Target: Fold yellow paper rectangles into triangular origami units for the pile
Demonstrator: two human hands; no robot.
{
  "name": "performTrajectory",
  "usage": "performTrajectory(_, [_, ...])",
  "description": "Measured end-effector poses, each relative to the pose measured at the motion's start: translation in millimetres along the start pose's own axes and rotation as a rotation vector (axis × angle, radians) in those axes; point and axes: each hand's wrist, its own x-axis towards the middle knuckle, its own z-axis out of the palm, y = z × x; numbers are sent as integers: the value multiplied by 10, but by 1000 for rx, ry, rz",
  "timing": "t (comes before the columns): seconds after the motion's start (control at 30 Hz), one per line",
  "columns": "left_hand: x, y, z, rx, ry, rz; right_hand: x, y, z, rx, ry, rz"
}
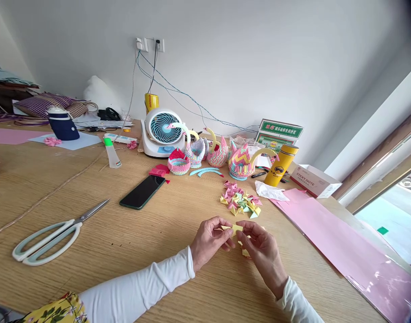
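Note:
Between my fingertips is a small piece of yellow paper (237,228), partly folded by the look of it. My left hand (212,240) pinches its left side, and my right hand (261,251) grips its right side. More yellow paper (246,253) lies on the table beneath my right hand, mostly covered by it. Just beyond my hands sits a loose pile of folded paper triangles (241,200) in pink, yellow and green. Behind the pile stand several folded-paper swans (242,163) and a round pink paper basket (178,162).
White-handled scissors (50,240) and a black phone (142,192) lie to the left. A glue bottle (111,153), a fan (163,132) and a dark blue bottle (62,124) stand farther back. Rightward are a yellow flask (281,165), a sticky-note box (315,180) and pink paper sheets (347,242).

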Motion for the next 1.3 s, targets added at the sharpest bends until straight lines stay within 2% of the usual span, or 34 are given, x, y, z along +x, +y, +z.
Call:
performTrajectory(0.2, [-8,9,0,-22,-53,-45,0,-45,-3,48,-25,31])
performTrajectory(0.3, [-6,25,3,-32,-41,-56,-7,-103,1,90,-62,59])
performTrajectory(0.43, [4,49,5,-163,10,-41,-28,-165,26,146,-57,104])
performTrajectory(0.6, [1,24,-11,-317,-97,-148,-40,-181,73,211,20,109])
performTrajectory(0.73, [1,15,-25,-372,-68,-156,-42,-158,104,173,-23,119])
performTrajectory(0.83, [16,26,-39,-402,-38,-171,-45,-131,86,84,-103,65])
performTrajectory(1.0, [35,29,-59,-427,15,-217,-41,-97,-27,-152,-53,-106])
performTrajectory(1.17, [17,24,-58,-382,-15,-227,-27,-113,-75,-309,-89,-335])
performTrajectory(1.3, [6,30,-55,-342,-12,-240,-29,-110,-89,-367,-113,-401])
